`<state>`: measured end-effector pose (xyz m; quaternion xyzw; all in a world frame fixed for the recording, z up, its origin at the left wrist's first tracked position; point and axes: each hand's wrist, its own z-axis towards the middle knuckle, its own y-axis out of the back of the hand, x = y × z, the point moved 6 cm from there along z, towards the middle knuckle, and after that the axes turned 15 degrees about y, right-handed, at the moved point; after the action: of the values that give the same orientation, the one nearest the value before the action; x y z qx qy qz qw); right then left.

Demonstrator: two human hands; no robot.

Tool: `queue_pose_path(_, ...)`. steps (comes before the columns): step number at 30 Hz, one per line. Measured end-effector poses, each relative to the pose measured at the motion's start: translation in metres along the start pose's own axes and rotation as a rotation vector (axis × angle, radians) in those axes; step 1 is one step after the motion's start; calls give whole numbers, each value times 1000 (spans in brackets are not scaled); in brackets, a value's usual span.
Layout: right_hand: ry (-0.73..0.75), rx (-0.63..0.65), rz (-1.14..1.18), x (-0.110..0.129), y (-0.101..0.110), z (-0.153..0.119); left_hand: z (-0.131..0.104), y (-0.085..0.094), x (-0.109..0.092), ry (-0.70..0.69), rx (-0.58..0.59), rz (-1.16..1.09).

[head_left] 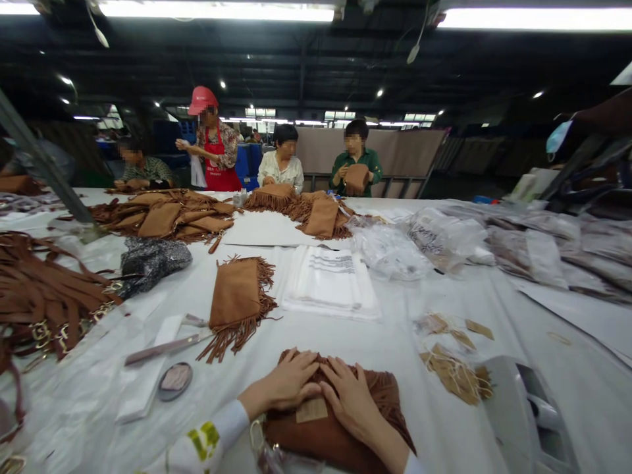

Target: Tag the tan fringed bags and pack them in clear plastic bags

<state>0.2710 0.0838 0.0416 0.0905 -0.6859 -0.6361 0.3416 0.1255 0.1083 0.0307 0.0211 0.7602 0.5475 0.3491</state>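
Note:
A brown fringed bag (340, 441) lies flat on the white-covered table in front of me. My left hand (289, 380) rests on its upper left part, fingers stretched out over the fringe. Beside it my right hand (353, 398) lies on the bag too, fingers spread and flat. A small tan tag (312, 409) shows on the bag between my hands. At the bag's lower left are a gold-coloured ring and some clear plastic, partly cut off by the frame edge.
Another fringed bag (236, 293) and a stack of printed plastic bags (328, 283) lie ahead. Brown straps (54, 289) pile up at left, near scissors (168, 347) and a round dish (175, 380). Tags (454, 372) and a grey dispenser (528, 415) are at right. Several people work across the table.

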Motion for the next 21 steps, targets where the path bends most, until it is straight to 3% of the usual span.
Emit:
queue_pose_path(5, 93, -6, -50, 18, -15, -21, -41, -14, -9, -59, -120, 210)
queue_pose_path(11, 181, -168, -64, 21, -9, -26, -52, -19, -16, -7, -228, 225)
queue_pose_path(15, 133, -285, -45, 11, 5, -4, -47, -20, -22, 11, -182, 175)
queue_pose_path(21, 223, -166, -2, 16, 4, 33, -56, 1, -37, -5, -182, 118)
